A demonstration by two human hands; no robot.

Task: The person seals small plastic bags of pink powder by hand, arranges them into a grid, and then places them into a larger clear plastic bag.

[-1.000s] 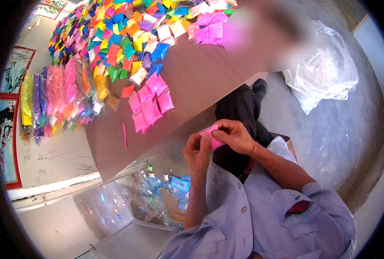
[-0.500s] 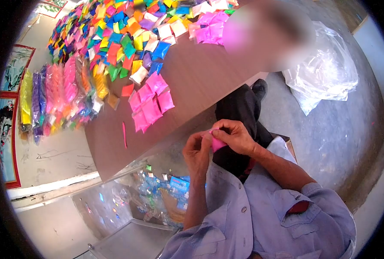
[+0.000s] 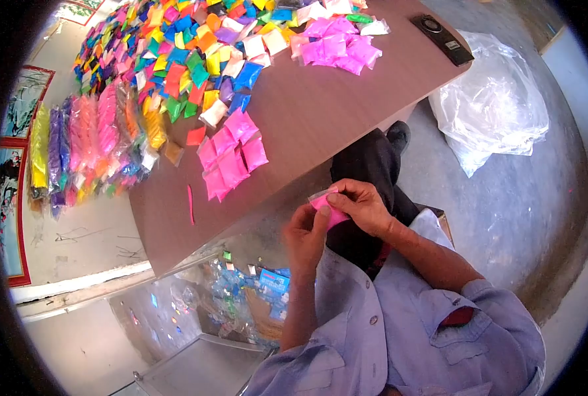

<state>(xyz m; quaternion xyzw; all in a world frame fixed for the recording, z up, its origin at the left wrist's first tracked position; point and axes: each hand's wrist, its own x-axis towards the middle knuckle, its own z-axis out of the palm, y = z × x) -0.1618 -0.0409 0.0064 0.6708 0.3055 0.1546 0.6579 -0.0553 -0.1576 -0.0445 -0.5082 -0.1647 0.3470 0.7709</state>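
A small pink packet (image 3: pixel 334 216) with a clear top edge is held over my lap, just off the table's front edge. My left hand (image 3: pixel 305 231) pinches its left side between thumb and fingers. On the other side, my right hand (image 3: pixel 363 208) grips the upper right corner, thumb across the front. On the table nearest my hands lies a group of pink packets (image 3: pixel 231 162), laid close together. A thin pink strip (image 3: pixel 190 204) rests to their left, and a flat red-orange packet (image 3: pixel 195 136) lies just behind them.
A large heap of multicoloured packets (image 3: pixel 175 56) covers the table's back left, beside long filled bags (image 3: pixel 82 142). More pink packets (image 3: pixel 340 46) and a black device (image 3: pixel 441 39) sit farther right on the table (image 3: pixel 294 119). A clear plastic bag (image 3: pixel 488 105) stands on the floor.
The pink packet has turned upward, so its clear top edge and more of its face now show between my hands. The blurred shape over the table's right end is gone, revealing the black device.
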